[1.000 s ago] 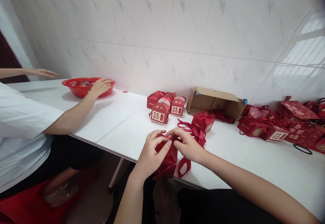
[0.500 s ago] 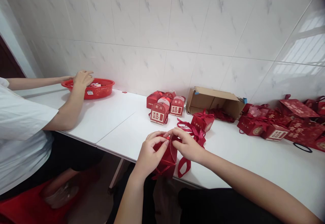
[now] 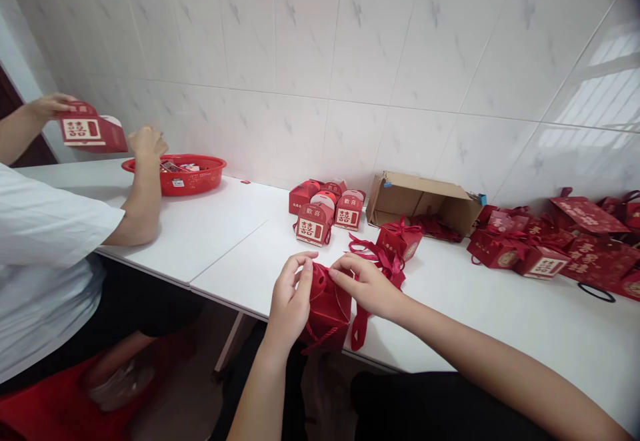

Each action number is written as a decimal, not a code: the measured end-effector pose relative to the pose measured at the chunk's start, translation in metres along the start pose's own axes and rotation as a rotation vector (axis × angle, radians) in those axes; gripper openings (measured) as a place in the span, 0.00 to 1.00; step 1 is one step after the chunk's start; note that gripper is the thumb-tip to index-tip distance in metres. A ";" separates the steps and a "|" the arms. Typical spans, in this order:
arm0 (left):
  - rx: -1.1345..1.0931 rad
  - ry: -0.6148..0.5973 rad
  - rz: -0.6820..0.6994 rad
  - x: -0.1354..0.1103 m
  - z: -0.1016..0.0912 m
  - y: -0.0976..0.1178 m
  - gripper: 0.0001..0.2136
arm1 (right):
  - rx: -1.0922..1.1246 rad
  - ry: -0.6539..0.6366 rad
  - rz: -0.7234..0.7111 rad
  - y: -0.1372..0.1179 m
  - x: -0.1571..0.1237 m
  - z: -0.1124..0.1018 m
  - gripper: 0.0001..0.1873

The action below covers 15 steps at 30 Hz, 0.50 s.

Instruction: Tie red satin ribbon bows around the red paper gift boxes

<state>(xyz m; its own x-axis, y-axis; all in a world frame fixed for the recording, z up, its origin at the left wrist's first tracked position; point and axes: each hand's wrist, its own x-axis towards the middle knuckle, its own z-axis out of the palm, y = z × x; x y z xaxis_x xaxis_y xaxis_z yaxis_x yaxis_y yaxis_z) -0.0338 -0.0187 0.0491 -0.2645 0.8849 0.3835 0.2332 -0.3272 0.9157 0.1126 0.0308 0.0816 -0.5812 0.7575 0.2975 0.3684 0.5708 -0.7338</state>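
Observation:
A red gift box [image 3: 330, 314] with a twisted red cord on its side stands at the table's front edge, between my hands. My left hand [image 3: 293, 297] grips the upper left side of its folded top, thumb and fingers closed. From the right, my right hand [image 3: 363, 281] pinches the top's other edge. Some of the fingertips are hidden behind the flaps. Just right of the box hangs a loop of red ribbon [image 3: 360, 327]. Beyond my right hand sits another red box [image 3: 400, 237] tied with ribbon, with more loose ribbon beside it.
Several red boxes [image 3: 313, 224] stand behind my hands. An open cardboard carton [image 3: 425, 194] rests by the wall. Many finished-looking red boxes [image 3: 540, 261] are piled right. At left, a co-worker's hands [image 3: 147, 141] are near a red basin [image 3: 195, 184], one holding a red box [image 3: 93, 131].
My hands have moved slightly apart at the box top, and its holed flap now shows. The co-worker's far hand has lifted a red box up beside the basin.

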 end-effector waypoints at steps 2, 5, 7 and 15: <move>0.008 -0.002 0.021 0.000 -0.004 0.001 0.13 | 0.037 0.038 -0.019 0.000 0.000 -0.001 0.09; 0.142 -0.092 0.123 -0.001 -0.015 0.003 0.09 | 0.163 0.142 -0.016 -0.003 -0.001 -0.005 0.09; 0.260 -0.178 0.176 -0.002 -0.021 0.005 0.07 | 0.287 0.230 -0.023 -0.006 -0.002 -0.010 0.10; 0.308 -0.177 0.065 -0.005 -0.023 0.006 0.08 | 0.561 0.435 -0.219 -0.023 -0.018 -0.021 0.07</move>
<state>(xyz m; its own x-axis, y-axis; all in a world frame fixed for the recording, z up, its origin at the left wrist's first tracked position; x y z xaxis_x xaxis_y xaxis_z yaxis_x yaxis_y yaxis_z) -0.0521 -0.0326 0.0557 -0.0799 0.9180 0.3885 0.5224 -0.2934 0.8006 0.1300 0.0109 0.1063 -0.2160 0.7687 0.6020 -0.2164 0.5635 -0.7973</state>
